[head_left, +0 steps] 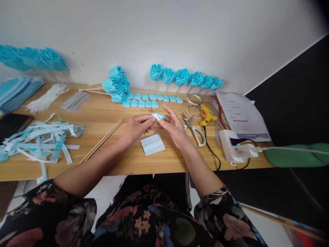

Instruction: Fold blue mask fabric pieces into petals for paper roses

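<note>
Between my two hands is a small folded blue-and-white petal piece [158, 116], held above the wooden table [120, 157]. My left hand [138, 127] pinches its left end with thumb and fingers. On the other end, my right hand [173, 126] closes thumb against fingers, its index finger raised. Just below the hands lies a pale blue pleated square of fabric [152, 144]. Beyond them, two rows of folded blue petals [141, 103] are laid out. Scissors [194, 128] rest to the right of my right hand.
A yellow glue gun [207, 115] with a cord lies right, near a white power strip [228, 145]. Blue fabric roses [182, 77] lean on the wall; more petals are bunched [117, 84]. Left are wooden sticks [101, 140], fabric scraps [38, 140], wires [75, 101] and white cords [48, 97].
</note>
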{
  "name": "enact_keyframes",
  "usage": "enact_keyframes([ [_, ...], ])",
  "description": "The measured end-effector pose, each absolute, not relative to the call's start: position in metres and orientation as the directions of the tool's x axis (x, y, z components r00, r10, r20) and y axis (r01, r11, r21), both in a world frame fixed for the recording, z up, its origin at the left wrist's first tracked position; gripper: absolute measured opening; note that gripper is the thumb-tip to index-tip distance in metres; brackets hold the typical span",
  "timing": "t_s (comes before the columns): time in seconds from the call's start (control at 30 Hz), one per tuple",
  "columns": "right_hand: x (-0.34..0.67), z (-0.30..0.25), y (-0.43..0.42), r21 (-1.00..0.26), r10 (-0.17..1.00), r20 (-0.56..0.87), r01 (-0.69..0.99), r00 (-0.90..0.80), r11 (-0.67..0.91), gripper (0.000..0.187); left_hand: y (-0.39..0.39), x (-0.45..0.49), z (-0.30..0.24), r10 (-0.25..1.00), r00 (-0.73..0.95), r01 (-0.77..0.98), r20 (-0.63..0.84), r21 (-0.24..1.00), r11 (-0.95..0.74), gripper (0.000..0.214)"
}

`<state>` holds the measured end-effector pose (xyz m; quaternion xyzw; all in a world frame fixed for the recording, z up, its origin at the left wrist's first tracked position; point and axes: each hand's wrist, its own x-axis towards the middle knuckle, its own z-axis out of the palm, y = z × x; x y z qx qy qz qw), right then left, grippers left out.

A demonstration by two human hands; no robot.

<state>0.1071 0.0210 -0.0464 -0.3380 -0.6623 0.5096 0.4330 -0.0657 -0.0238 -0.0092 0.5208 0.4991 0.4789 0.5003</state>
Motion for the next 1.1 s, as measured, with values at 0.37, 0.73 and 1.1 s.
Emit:
enact_keyframes([
  [0.37,0.106,-0.042,0.020,-0.933,0.857,0.329,0.002,-0.397,0.360,0.055,-0.025,-0.063,-0.013,1.000,0.008,0.075,0.010,0.997,-0.010,0.030],
  [0.73,0.105,-0.042,0.020,-0.917,0.866,0.335,0.085,-0.372,0.391,0.059,-0.020,-0.066,-0.016,1.000,0.026,0.079,0.013,0.997,-0.015,0.026],
  [1.1,0.104,-0.044,0.025,-0.930,0.863,0.323,0.037,-0.389,0.365,0.059,-0.010,-0.075,-0.024,0.995,0.074,-0.080,-0.065,0.994,0.071,0.034],
])
